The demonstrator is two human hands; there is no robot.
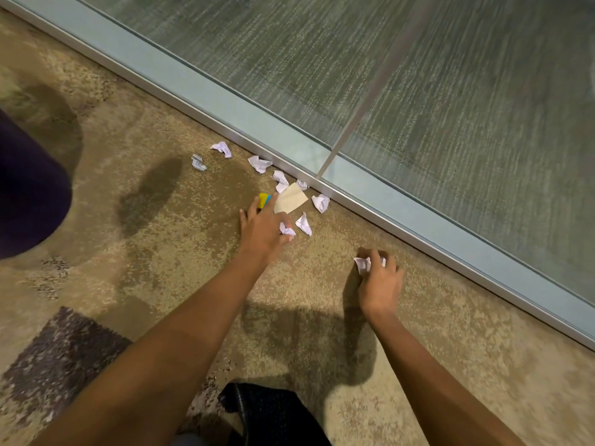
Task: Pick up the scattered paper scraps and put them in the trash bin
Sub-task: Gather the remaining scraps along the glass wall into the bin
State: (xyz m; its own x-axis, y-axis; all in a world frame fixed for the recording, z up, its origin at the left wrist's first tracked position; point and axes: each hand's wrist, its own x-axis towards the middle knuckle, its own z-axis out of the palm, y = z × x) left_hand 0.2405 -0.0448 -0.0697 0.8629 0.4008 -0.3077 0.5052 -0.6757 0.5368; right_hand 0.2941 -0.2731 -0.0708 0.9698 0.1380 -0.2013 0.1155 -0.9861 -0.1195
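Note:
Several crumpled white paper scraps lie on the tan carpet along a glass wall's metal base, such as one [222, 149], one [259, 163] and one [320, 202]. A flat beige paper piece [290, 202] rests beside a yellow and blue item [264, 200]. My left hand [262, 231] reaches over the carpet with its fingers closed on a white scrap [287, 229]. Another loose scrap [304, 224] lies just right of it. My right hand [380, 278] is closed on a crumpled scrap [363, 264] close to the carpet.
A dark round object [29, 191], partly cut off, stands at the left edge. The glass wall with its metal base rail [402, 217] runs diagonally across. A dark patterned thing [273, 413] sits at the bottom. A darker carpet patch [64, 358] is lower left.

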